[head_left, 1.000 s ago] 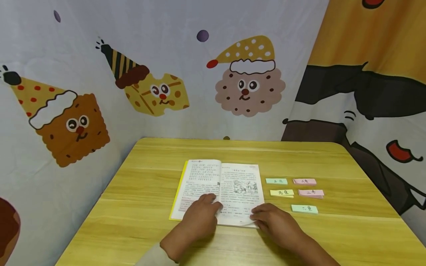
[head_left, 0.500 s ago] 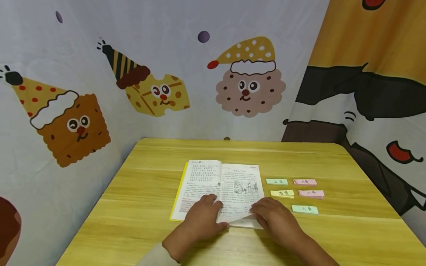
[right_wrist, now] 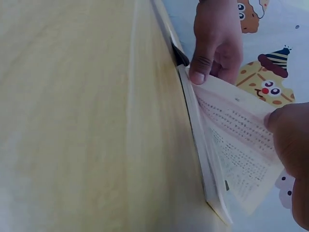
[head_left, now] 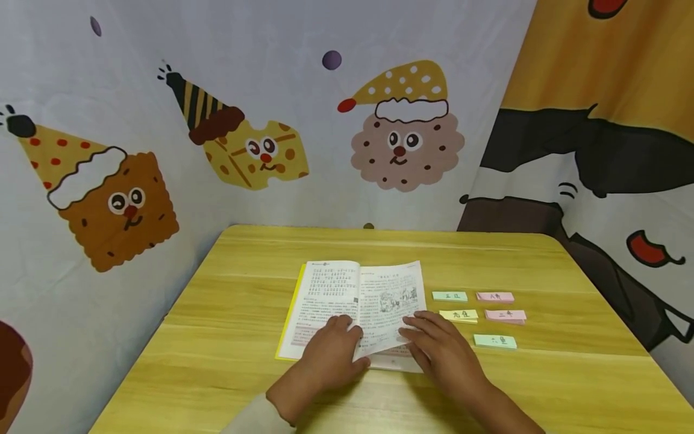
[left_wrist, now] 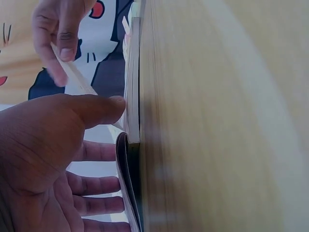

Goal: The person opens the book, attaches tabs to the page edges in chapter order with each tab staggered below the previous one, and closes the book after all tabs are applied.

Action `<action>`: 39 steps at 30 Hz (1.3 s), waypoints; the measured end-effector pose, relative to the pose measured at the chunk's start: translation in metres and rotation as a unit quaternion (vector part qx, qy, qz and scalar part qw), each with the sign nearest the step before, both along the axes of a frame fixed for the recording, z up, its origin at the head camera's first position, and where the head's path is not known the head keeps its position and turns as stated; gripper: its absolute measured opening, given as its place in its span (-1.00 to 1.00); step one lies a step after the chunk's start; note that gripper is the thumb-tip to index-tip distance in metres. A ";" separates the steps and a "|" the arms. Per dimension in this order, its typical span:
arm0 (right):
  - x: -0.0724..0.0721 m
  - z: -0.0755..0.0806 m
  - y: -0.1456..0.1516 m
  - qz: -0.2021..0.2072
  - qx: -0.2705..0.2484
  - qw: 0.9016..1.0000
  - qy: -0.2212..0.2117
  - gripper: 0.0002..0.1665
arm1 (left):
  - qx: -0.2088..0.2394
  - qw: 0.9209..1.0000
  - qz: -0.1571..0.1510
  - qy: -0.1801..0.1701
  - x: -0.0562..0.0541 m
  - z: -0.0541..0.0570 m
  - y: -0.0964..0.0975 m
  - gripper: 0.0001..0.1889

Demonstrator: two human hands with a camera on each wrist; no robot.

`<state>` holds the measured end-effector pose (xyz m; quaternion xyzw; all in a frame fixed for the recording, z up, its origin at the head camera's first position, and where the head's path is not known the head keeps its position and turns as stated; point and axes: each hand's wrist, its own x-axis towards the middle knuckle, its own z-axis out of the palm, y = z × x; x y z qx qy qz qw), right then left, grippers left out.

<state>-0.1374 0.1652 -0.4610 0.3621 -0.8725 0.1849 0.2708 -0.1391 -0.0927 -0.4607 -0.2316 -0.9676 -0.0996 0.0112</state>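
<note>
An open book [head_left: 331, 295] with a yellow cover edge lies on the table. My left hand [head_left: 332, 352] rests on its left page near the spine, fingers extended, the thumb at the bottom edge of the book. In the left wrist view those fingers [left_wrist: 99, 184] lie flat along the pages. With my right hand [head_left: 447, 349] I pinch the lower right part of a page [right_wrist: 241, 140], thumb against its underside. That page rises at a slant from the right half of the book, and the printed sheet below shows along the bottom.
Right of the book lie several folded paper slips with handwriting: green [head_left: 450, 296], pink [head_left: 496, 297] and yellow [head_left: 459, 316], with another pink and another green one. The wooden table [head_left: 217, 313] reaches back to a cartoon-printed cloth [head_left: 303, 205].
My right hand has lifted the page's lower corner and moved it up and leftward, uncovering more of the sheet beneath. My left hand stays on the book; its thumb has moved out to the right.
</note>
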 end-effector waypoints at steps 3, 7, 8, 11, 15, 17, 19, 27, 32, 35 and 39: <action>0.002 -0.002 0.000 -0.011 -0.024 1.000 0.001 -0.46 | 0.002 1.000 0.002 -0.001 0.000 0.000 0.000 -0.58; 0.004 -0.005 0.002 -0.027 -0.048 0.998 -0.011 -0.23 | 0.013 1.000 0.007 -0.007 0.000 0.000 0.000 -0.59; 0.005 -0.007 0.003 -0.033 -0.045 0.998 -0.020 -0.21 | 0.018 1.000 0.009 -0.009 0.000 0.000 0.000 -0.60; 0.006 -0.011 0.005 -0.050 -0.018 0.997 -0.051 -0.11 | 0.040 0.999 0.018 -0.014 0.001 0.000 -0.001 -0.59; 0.006 -0.017 0.006 -0.060 0.030 0.993 -0.096 -0.06 | 0.065 0.997 0.032 -0.012 0.000 0.000 0.000 -0.53; 0.006 -0.020 0.006 -0.054 0.052 0.990 -0.116 -0.13 | 0.081 0.996 0.040 -0.010 -0.001 -0.001 0.000 -0.51; 0.007 -0.021 0.005 -0.044 0.072 0.987 -0.135 -0.20 | 0.102 0.993 0.053 -0.012 -0.002 -0.001 0.000 -0.52; 0.009 -0.021 0.004 -0.031 0.121 0.971 -0.203 -0.46 | 0.161 0.983 0.093 -0.006 -0.007 0.001 -0.003 -0.50; 0.007 -0.020 0.003 -0.033 0.129 0.968 -0.214 -0.52 | 0.158 0.980 0.113 0.035 -0.007 0.000 -0.005 -0.23; 0.007 -0.020 0.003 -0.037 0.128 0.967 -0.217 -0.54 | 0.150 0.980 0.114 0.066 -0.007 -0.002 -0.006 -0.08; 0.007 -0.020 0.004 -0.042 0.126 0.967 -0.218 -0.54 | 0.149 0.977 0.127 0.086 -0.006 -0.003 -0.005 -0.02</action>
